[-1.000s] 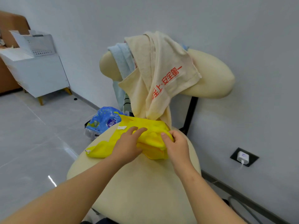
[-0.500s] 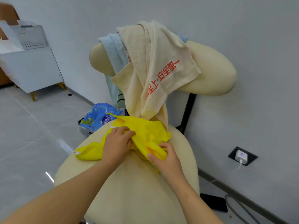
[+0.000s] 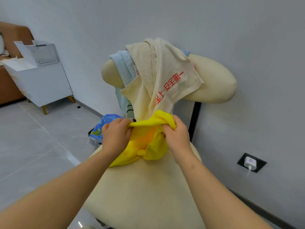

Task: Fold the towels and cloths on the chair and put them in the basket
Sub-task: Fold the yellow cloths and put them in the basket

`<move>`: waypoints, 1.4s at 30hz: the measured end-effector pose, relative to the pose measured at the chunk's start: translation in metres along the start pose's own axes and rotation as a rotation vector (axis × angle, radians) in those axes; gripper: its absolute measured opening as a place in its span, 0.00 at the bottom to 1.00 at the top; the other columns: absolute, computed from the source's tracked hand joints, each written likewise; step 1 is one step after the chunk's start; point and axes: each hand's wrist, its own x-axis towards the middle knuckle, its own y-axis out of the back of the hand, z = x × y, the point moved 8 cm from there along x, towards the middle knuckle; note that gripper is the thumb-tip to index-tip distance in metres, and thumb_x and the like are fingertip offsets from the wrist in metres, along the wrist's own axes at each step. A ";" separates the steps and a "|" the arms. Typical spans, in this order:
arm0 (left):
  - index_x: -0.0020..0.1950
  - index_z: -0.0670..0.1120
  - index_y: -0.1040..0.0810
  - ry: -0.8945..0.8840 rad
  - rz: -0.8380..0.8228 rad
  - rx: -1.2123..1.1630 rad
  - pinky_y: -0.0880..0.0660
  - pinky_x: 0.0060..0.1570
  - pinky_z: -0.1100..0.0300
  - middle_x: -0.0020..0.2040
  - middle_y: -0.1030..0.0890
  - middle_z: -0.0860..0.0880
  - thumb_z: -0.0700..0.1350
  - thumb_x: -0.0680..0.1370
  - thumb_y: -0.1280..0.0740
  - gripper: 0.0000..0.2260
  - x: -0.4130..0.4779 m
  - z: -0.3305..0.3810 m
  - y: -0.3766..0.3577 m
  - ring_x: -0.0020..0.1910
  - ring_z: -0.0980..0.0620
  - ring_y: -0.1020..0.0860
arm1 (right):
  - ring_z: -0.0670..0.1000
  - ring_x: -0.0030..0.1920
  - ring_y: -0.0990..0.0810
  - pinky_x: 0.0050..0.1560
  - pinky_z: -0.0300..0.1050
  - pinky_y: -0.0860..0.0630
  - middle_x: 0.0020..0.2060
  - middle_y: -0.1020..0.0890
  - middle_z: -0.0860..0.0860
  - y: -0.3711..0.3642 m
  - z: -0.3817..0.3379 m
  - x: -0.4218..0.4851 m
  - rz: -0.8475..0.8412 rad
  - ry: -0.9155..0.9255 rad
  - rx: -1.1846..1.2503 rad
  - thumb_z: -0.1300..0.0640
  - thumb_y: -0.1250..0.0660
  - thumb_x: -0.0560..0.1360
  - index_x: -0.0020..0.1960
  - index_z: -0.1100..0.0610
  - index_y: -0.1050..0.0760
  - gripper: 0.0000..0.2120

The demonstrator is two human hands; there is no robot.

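In the middle of the head view, just above the cream chair seat (image 3: 148, 199), a yellow cloth (image 3: 148, 146) is held up by its top edge. One bunched end is pinched by the left hand (image 3: 115, 136) and the other is gripped by the right hand (image 3: 177, 138), the fingers (image 3: 123, 125) of both curled round the fabric. The cloth looks thin, soft and limp, and it hangs in crumpled lobes whose lowest part touches the padded seat.

Since rolled hem rather than true corners is grasped, a skewed fold is likely. The tail of the cream towel (image 3: 156, 76), coarse-woven with red print, hangs touching the cloth from behind. It could be snagged and dragged off the smooth rounded backrest, along with the blue towel (image 3: 123, 66) draped beside it.

At the upper left of the frame, a white perforated basket (image 3: 41, 55) stands on a cabinet (image 3: 44, 83), well apart from the chair. A loose fold could be undone on the way there.
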 end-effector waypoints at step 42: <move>0.54 0.52 0.31 -0.558 -0.003 0.003 0.36 0.47 0.58 0.51 0.23 0.52 0.50 0.68 0.41 0.15 -0.100 -0.019 -0.018 0.51 0.50 0.29 | 0.46 0.48 0.27 0.45 0.20 0.37 0.47 0.24 0.47 0.033 0.076 -0.061 -0.150 0.120 -0.390 0.53 0.39 0.62 0.52 0.55 0.22 0.21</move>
